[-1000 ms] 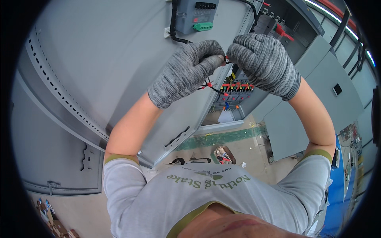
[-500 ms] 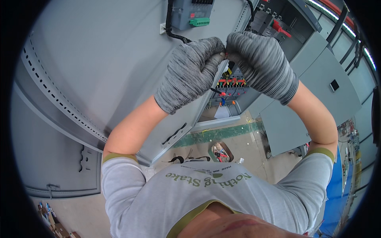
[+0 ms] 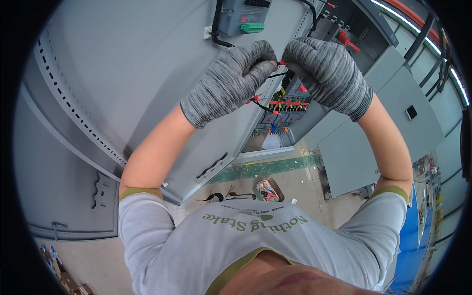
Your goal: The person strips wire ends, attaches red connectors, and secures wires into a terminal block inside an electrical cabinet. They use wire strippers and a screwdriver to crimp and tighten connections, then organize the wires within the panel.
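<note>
Both my hands wear grey knit gloves and are raised in front of an open grey electrical cabinet. My left hand point(image 3: 231, 81) pinches a thin black wire with a red tip point(image 3: 279, 63) between thumb and forefinger. My right hand point(image 3: 327, 73) meets it from the right, fingers closed on the same wire end. More black wires with red ends point(image 3: 260, 103) hang below the hands. Behind them sits a row of terminal blocks point(image 3: 285, 105) with red, yellow and blue marks inside the cabinet.
The grey cabinet door point(image 3: 137, 73) stands open at left, carrying a grey module with a green connector point(image 3: 246, 17). More grey cabinets point(image 3: 354, 147) stand at right. On the concrete floor below lie a small tray of parts point(image 3: 268, 189) and a green floor stripe point(image 3: 265, 169).
Both hands stay together on the wire while the view shifts a little; the door's module moves toward the top edge. The red wire tip now shows between the fingertips.
</note>
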The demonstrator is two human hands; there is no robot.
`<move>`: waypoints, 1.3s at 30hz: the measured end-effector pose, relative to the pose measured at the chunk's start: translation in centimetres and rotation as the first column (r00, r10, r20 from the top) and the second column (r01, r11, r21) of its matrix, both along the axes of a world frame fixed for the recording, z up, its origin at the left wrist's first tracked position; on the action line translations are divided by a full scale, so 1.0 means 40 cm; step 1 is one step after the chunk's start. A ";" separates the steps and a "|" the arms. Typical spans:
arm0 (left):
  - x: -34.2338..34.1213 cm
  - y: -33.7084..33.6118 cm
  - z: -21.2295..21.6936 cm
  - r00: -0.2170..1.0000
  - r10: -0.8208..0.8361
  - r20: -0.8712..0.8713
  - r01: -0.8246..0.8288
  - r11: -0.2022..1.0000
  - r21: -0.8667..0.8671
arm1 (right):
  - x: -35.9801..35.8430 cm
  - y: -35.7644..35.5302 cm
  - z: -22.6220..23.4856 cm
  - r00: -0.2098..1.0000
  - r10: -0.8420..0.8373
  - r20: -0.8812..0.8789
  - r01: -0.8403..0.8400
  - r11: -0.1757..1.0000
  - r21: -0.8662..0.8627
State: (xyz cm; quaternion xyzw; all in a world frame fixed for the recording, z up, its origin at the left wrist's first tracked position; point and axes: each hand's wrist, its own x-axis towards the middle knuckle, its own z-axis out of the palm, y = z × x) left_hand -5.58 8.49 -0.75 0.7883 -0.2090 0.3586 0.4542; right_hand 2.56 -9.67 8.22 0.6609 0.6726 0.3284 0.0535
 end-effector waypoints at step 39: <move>0.005 -0.037 -0.041 0.999 -0.042 -0.022 0.033 0.949 -0.312 | 0.011 -0.004 -0.037 0.870 0.271 -0.412 -0.168 0.948 0.269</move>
